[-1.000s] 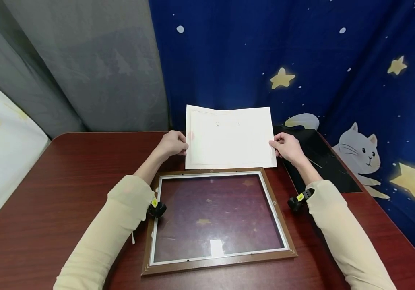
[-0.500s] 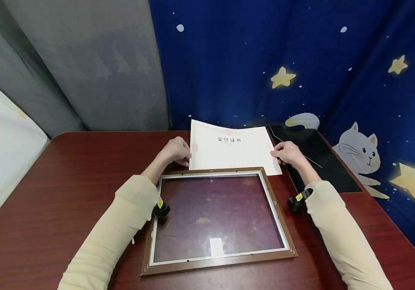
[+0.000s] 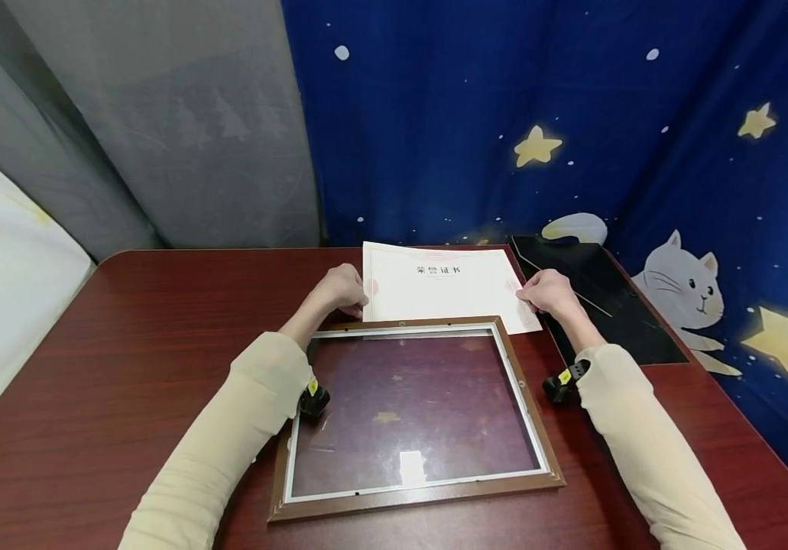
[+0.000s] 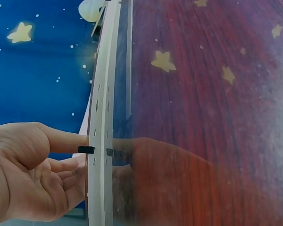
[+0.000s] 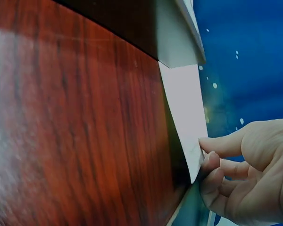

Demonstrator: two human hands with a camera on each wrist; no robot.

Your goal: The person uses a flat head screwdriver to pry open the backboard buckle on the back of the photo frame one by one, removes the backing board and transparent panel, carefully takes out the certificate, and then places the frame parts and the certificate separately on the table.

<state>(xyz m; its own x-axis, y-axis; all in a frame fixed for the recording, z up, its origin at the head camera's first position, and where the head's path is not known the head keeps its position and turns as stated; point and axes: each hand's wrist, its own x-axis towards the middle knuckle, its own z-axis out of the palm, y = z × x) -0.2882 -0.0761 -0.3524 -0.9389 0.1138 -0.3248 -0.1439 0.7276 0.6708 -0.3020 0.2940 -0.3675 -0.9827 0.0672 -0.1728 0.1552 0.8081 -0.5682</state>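
Observation:
A white certificate (image 3: 443,294) with printed Chinese characters lies low behind the picture frame (image 3: 414,500), whose back rail overlaps its front edge in the head view. My left hand (image 3: 344,290) pinches the sheet's left edge; from the left wrist camera the fingertips of that hand (image 4: 37,174) are hidden behind the frame. At the opposite side, my right hand (image 3: 549,292) pinches the certificate near its front right corner. Thumb and curled index finger of the right hand (image 5: 250,169) meet on the paper (image 5: 186,101) in the right wrist view. The brown frame holds a clear pane (image 3: 414,405) with reflections.
A black board (image 3: 630,328) lies at the back right of the reddish-brown table (image 3: 125,367), partly behind the right hand. Blue star-patterned curtain (image 3: 435,122) and grey curtain (image 3: 215,137) hang right behind the table's far edge.
Both hands have brought the certificate down from a raised, tilted position to nearly flat behind the frame. It has also shifted slightly right; the frame stays put.

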